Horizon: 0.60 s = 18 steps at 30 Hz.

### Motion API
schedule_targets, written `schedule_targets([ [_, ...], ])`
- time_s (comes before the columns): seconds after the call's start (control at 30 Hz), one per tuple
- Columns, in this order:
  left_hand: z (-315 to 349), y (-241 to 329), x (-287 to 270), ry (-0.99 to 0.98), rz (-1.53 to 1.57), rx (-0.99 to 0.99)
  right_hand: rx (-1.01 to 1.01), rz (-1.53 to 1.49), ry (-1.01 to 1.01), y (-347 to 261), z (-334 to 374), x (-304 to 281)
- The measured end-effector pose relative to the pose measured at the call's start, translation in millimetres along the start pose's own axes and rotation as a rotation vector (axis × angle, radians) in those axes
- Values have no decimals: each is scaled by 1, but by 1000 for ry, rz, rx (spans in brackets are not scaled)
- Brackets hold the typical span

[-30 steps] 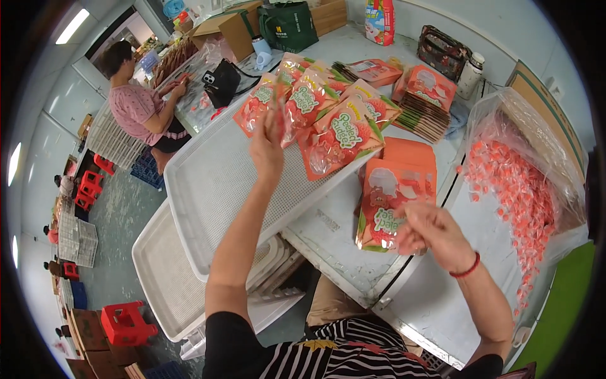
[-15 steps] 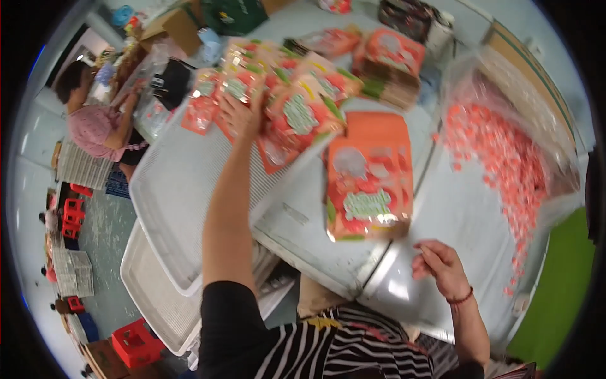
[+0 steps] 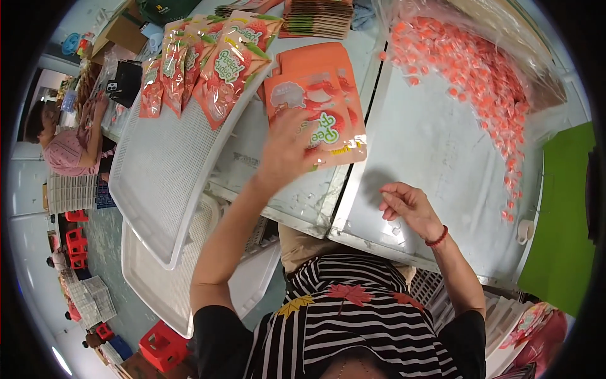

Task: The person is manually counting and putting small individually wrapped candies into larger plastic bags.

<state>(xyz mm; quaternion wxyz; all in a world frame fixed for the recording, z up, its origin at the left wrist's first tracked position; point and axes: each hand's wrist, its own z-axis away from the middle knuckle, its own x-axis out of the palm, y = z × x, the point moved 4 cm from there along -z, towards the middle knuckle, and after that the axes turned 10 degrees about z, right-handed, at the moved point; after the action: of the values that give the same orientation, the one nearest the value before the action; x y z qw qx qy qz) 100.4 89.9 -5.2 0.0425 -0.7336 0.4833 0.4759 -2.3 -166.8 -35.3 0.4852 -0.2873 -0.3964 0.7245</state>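
A stack of flat orange-and-peach printed pouches [image 3: 339,72] lies on the table in front of me. My left hand [image 3: 287,148] is over the left side of the top pouch [image 3: 344,136]. Its fingers are smeared by motion, so I cannot tell whether they grip the pouch. To the right of the stack, my right hand [image 3: 407,205] hovers above the bare metal tabletop with its fingers curled in and nothing visible between them. Farther right, small red-and-clear wrapped pieces [image 3: 467,69] spill from a large clear plastic bag [image 3: 543,66].
Filled pouches [image 3: 230,63] lie at the far end of a white mesh tray [image 3: 167,158], with another white tray [image 3: 158,278] below. A pouch bundle [image 3: 315,22] stands at the back. A tape roll [image 3: 524,232] sits at right. A co-worker in pink [image 3: 72,148] works at far left.
My left hand has moved from the filled pouches on the tray rightward to the flat pouch stack. My right hand stays over the tabletop with its fingers curled. The view has shifted.
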Motion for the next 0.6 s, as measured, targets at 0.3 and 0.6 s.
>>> schedule_targets([
  [0.3, 35, 4, 28, -179, -259, 73, -88, -47, -3, 18, 30, -3],
  [0.6, 29, 26, 17, -160, -279, 127, -115, 2, -50, 27, 32, 12],
])
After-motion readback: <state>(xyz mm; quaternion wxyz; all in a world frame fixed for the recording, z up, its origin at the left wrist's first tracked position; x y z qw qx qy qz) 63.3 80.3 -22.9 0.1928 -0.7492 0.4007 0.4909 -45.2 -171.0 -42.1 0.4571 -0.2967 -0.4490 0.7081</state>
